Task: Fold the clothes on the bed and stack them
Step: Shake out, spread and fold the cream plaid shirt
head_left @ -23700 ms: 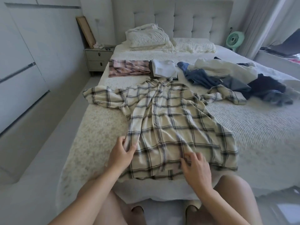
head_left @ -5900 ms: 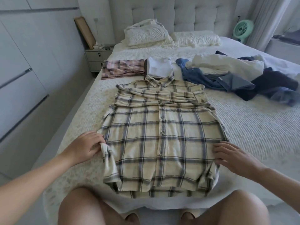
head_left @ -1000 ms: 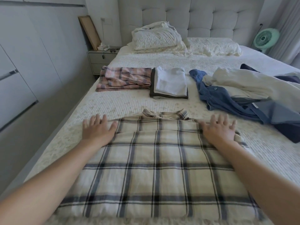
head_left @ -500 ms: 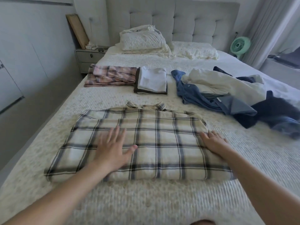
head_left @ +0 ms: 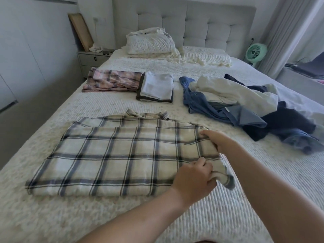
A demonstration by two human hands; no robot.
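A cream flannel shirt with a dark blue plaid check [head_left: 121,155] is laid flat on the near part of the white textured bed cover [head_left: 175,216], folded into a broad rectangle with its collar showing at the far edge. It is judged to be placed there so that the fold can be finished within easy reach. The shirt's right-hand edge is gripped at two places. The left hand [head_left: 193,179] is brought across the body, knuckles up, and its fingers are curled round the near right corner, which is lifted slightly off the cover. The right hand [head_left: 218,141] is set at the far right corner, fingers closed on the cloth. This two-point hold is judged to prepare a fold of the right side over toward the left.

Further up the bed, a folded pink plaid garment [head_left: 112,81] and a folded white garment on a dark one [head_left: 157,86] are set side by side. A loose heap of blue, white and navy clothes [head_left: 245,106] lies well apart to the right, not yet folded.
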